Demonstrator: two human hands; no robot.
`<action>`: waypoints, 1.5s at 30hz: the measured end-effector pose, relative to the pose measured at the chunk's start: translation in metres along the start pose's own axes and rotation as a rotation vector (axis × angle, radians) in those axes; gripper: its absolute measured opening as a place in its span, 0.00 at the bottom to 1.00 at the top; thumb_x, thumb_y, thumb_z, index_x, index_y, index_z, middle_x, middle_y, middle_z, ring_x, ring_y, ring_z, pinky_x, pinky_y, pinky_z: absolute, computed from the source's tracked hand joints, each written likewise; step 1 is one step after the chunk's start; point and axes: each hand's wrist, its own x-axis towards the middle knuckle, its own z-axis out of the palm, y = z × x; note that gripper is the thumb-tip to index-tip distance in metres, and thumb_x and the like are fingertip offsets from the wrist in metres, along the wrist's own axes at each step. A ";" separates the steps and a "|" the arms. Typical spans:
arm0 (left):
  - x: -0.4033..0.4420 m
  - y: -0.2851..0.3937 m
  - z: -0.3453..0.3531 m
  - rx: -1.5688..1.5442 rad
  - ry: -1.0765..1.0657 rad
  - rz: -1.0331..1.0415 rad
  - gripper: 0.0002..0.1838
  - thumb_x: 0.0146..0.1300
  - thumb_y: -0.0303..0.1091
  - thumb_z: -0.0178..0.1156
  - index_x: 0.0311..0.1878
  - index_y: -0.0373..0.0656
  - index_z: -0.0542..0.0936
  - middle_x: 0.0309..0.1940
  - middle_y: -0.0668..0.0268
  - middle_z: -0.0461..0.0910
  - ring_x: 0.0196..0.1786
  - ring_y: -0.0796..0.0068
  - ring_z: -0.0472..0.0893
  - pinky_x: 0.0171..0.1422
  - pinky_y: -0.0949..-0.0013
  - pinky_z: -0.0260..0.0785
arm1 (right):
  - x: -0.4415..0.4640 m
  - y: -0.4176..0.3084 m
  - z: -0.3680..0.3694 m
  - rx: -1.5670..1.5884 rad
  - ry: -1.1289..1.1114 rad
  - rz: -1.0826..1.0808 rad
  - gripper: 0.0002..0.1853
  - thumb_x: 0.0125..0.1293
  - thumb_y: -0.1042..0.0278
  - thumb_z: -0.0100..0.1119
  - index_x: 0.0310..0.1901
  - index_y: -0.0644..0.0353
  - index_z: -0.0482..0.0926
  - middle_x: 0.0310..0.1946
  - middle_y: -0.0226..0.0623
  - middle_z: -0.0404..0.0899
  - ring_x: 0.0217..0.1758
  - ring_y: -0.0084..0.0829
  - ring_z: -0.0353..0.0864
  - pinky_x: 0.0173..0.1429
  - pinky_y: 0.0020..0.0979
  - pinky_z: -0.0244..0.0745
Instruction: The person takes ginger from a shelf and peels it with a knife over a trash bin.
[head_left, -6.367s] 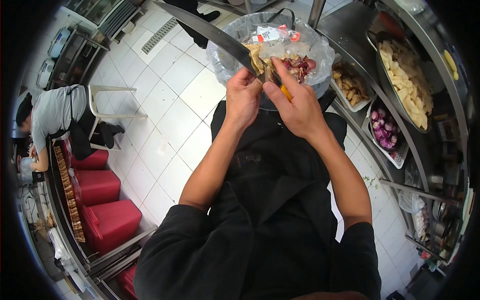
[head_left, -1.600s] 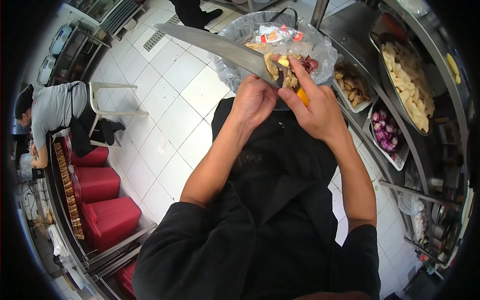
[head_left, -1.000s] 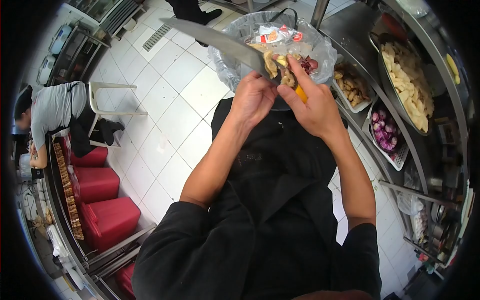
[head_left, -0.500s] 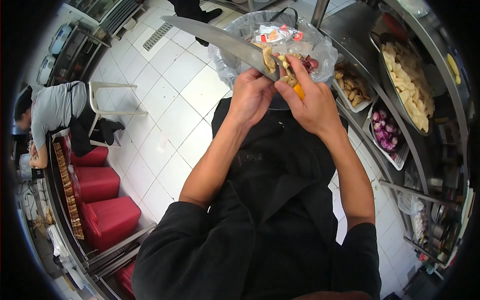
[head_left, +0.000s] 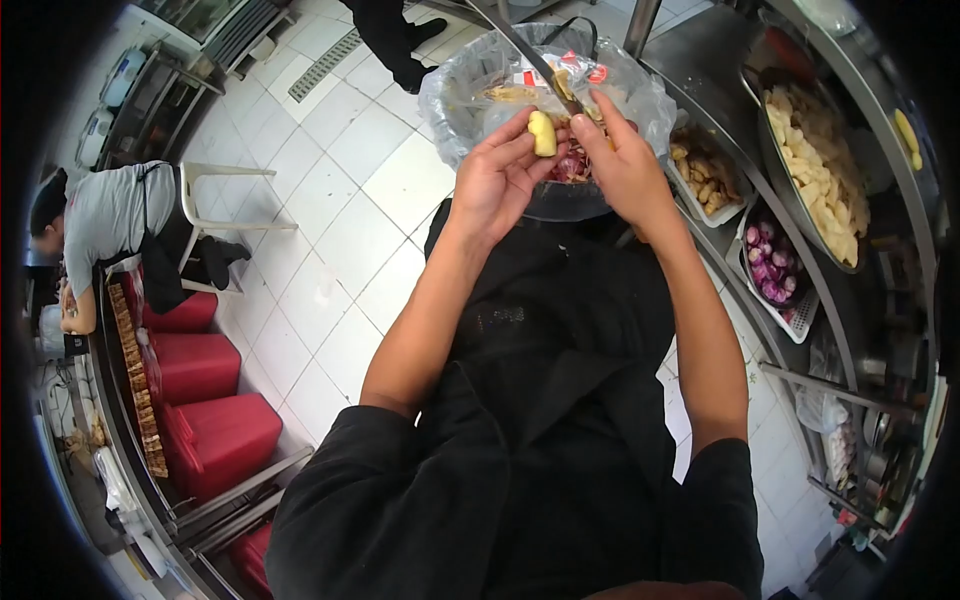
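My left hand [head_left: 497, 180] pinches a piece of peeled yellow ginger [head_left: 543, 135] between thumb and fingers. In my right hand [head_left: 630, 168] is a large knife, its handle mostly hidden by the fingers. The knife blade [head_left: 520, 42] points up and away, with a scrap of ginger peel [head_left: 563, 84] stuck to it. Both hands are over the near side of a bin lined with a clear plastic bag [head_left: 445, 125]. Inside the bin lie red onion skins [head_left: 572, 166], peelings and printed wrappers.
To the right, a metal rack holds a tray of unpeeled ginger [head_left: 708, 182], a white basket of peeled shallots [head_left: 772, 262] and a wide bowl of pale peeled pieces [head_left: 815, 165]. Red bins [head_left: 225, 435] and a white stool [head_left: 235, 172] stand left. Another person [head_left: 125, 215] works there; someone's legs [head_left: 385, 45] show beyond.
My hands have moved apart. The knife has swung from pointing left to pointing away, and the ginger now shows whole in my left fingers. The legs beyond the bin have shifted.
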 end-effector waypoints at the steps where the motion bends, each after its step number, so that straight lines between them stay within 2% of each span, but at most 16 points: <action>1: 0.000 0.002 -0.003 -0.009 -0.006 -0.009 0.23 0.71 0.23 0.48 0.67 0.26 0.63 0.58 0.49 0.75 0.61 0.57 0.77 0.70 0.56 0.70 | 0.001 0.005 0.000 -0.005 -0.005 0.026 0.33 0.71 0.45 0.52 0.67 0.64 0.68 0.50 0.58 0.81 0.56 0.48 0.81 0.59 0.39 0.72; 5: 0.000 0.002 0.000 -0.013 0.043 -0.010 0.23 0.71 0.24 0.47 0.67 0.25 0.62 0.59 0.48 0.74 0.62 0.57 0.76 0.70 0.56 0.69 | 0.001 0.009 -0.001 -0.022 -0.063 0.033 0.37 0.70 0.44 0.52 0.68 0.70 0.65 0.57 0.62 0.77 0.64 0.50 0.76 0.65 0.38 0.68; 10: 0.000 0.002 -0.007 -0.055 -0.034 -0.006 0.19 0.69 0.21 0.48 0.61 0.26 0.68 0.57 0.51 0.76 0.60 0.61 0.78 0.66 0.58 0.71 | -0.016 -0.013 0.002 -0.135 -0.062 -0.176 0.36 0.67 0.46 0.57 0.65 0.71 0.68 0.55 0.62 0.77 0.62 0.54 0.76 0.63 0.40 0.70; 14: -0.004 -0.002 -0.001 0.085 0.010 0.031 0.14 0.67 0.19 0.49 0.55 0.28 0.73 0.55 0.54 0.78 0.56 0.64 0.79 0.62 0.60 0.73 | -0.020 -0.015 0.006 -0.169 -0.051 -0.202 0.35 0.67 0.47 0.59 0.63 0.71 0.71 0.47 0.61 0.81 0.53 0.56 0.81 0.57 0.43 0.74; 20: -0.006 -0.003 0.002 0.130 0.033 0.065 0.14 0.66 0.17 0.49 0.54 0.29 0.75 0.54 0.55 0.79 0.55 0.65 0.80 0.62 0.62 0.73 | -0.023 -0.017 0.012 -0.167 0.012 -0.262 0.34 0.67 0.48 0.58 0.63 0.70 0.71 0.41 0.60 0.83 0.46 0.57 0.83 0.51 0.45 0.77; 26: -0.006 -0.008 0.004 0.129 0.046 0.118 0.14 0.67 0.17 0.51 0.54 0.28 0.74 0.52 0.54 0.79 0.54 0.66 0.80 0.61 0.62 0.73 | -0.026 -0.021 0.016 -0.177 0.048 -0.234 0.32 0.67 0.48 0.58 0.63 0.66 0.72 0.38 0.58 0.83 0.42 0.57 0.84 0.48 0.46 0.77; 29: -0.011 -0.002 0.009 0.243 0.052 0.061 0.14 0.67 0.18 0.53 0.56 0.27 0.74 0.53 0.53 0.79 0.54 0.65 0.80 0.60 0.62 0.74 | -0.024 -0.022 0.015 -0.228 0.042 -0.195 0.31 0.67 0.48 0.57 0.63 0.65 0.73 0.39 0.59 0.83 0.43 0.57 0.83 0.48 0.46 0.77; 32: -0.010 -0.010 0.002 0.210 0.004 0.076 0.18 0.69 0.19 0.52 0.60 0.25 0.72 0.54 0.52 0.78 0.54 0.64 0.80 0.61 0.61 0.74 | -0.016 -0.011 0.015 -0.116 0.034 -0.205 0.32 0.68 0.47 0.56 0.64 0.66 0.71 0.39 0.58 0.84 0.43 0.54 0.85 0.46 0.44 0.78; 34: -0.008 -0.010 -0.001 0.229 0.025 0.100 0.19 0.69 0.22 0.53 0.61 0.25 0.70 0.57 0.50 0.76 0.55 0.61 0.80 0.61 0.58 0.74 | -0.010 -0.002 0.014 0.014 -0.046 -0.072 0.33 0.69 0.47 0.55 0.65 0.68 0.70 0.40 0.54 0.85 0.42 0.50 0.86 0.46 0.42 0.78; 37: -0.009 -0.005 0.002 0.199 0.016 0.094 0.22 0.69 0.22 0.53 0.64 0.25 0.68 0.59 0.49 0.76 0.55 0.59 0.80 0.61 0.57 0.74 | -0.009 -0.010 0.002 0.174 -0.119 0.234 0.34 0.71 0.47 0.54 0.66 0.70 0.68 0.42 0.49 0.85 0.41 0.40 0.87 0.46 0.36 0.78; 40: -0.008 -0.002 0.000 0.159 0.007 0.082 0.23 0.69 0.22 0.54 0.65 0.25 0.68 0.59 0.50 0.76 0.55 0.61 0.80 0.62 0.57 0.73 | -0.007 -0.012 -0.005 0.173 -0.133 0.281 0.33 0.73 0.48 0.52 0.67 0.71 0.67 0.45 0.47 0.84 0.41 0.27 0.85 0.48 0.29 0.76; 43: -0.006 -0.003 0.002 0.179 0.002 0.097 0.22 0.68 0.20 0.55 0.64 0.26 0.69 0.55 0.52 0.78 0.55 0.64 0.81 0.60 0.60 0.75 | -0.010 -0.008 0.000 0.143 -0.095 0.066 0.34 0.72 0.48 0.54 0.66 0.71 0.68 0.46 0.50 0.84 0.43 0.31 0.85 0.50 0.31 0.76; 45: -0.004 -0.004 0.001 0.245 0.007 0.122 0.21 0.67 0.19 0.56 0.62 0.26 0.71 0.53 0.53 0.80 0.53 0.66 0.82 0.57 0.62 0.77 | -0.016 -0.016 0.001 0.128 -0.105 0.028 0.34 0.70 0.48 0.55 0.66 0.71 0.68 0.47 0.53 0.83 0.46 0.40 0.86 0.53 0.35 0.76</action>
